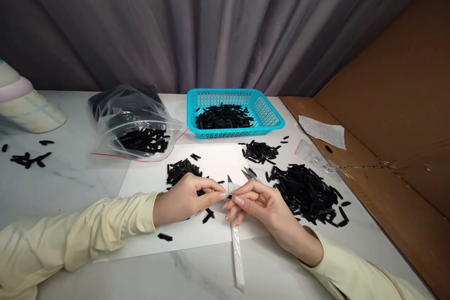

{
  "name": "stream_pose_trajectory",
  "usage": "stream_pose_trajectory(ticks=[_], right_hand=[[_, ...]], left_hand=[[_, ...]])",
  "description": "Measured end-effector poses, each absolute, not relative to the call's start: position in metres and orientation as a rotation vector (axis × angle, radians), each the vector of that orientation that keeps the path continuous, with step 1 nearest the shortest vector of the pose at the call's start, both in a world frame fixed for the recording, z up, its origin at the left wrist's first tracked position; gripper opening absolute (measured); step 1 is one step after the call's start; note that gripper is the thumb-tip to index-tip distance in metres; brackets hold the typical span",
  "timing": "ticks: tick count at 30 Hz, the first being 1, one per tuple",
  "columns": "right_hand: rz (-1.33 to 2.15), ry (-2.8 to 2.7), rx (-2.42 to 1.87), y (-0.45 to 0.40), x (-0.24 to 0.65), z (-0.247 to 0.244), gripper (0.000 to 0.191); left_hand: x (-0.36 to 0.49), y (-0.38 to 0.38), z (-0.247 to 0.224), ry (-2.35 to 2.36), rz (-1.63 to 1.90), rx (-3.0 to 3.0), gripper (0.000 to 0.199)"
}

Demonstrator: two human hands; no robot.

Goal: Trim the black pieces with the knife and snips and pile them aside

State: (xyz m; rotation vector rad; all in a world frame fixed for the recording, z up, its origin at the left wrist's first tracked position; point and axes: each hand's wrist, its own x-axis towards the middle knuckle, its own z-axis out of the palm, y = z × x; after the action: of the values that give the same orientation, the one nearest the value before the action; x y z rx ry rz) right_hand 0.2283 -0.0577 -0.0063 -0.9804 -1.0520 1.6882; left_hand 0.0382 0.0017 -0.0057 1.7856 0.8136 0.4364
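Observation:
My left hand and my right hand meet over a white sheet, fingertips pinched together. Between them is a small black strip, mostly covered by the fingers. Under my right hand lies a craft knife with a wrapped white handle, its pointed blade showing beyond the fingers. Just past my right fingers are the tips of small scissors or tweezers. One pile of black strips sits by my left hand, and a larger pile lies right of my right hand.
A blue basket holding black strips stands at the back. Left of it is an open zip bag of strips. A pale tumbler, a small strip pile, a clear bag, a paper slip and a cardboard wall surround the work.

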Motion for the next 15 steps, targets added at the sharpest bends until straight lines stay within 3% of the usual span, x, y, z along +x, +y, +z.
stream_pose_trajectory(ticks=[15], right_hand=[[1.657,-1.059,-1.034,-0.0568,0.2281,-0.0056,0.017]], left_hand=[[0.0384,-0.0052,-0.0064,0.831,0.589,1.967,0.022]])
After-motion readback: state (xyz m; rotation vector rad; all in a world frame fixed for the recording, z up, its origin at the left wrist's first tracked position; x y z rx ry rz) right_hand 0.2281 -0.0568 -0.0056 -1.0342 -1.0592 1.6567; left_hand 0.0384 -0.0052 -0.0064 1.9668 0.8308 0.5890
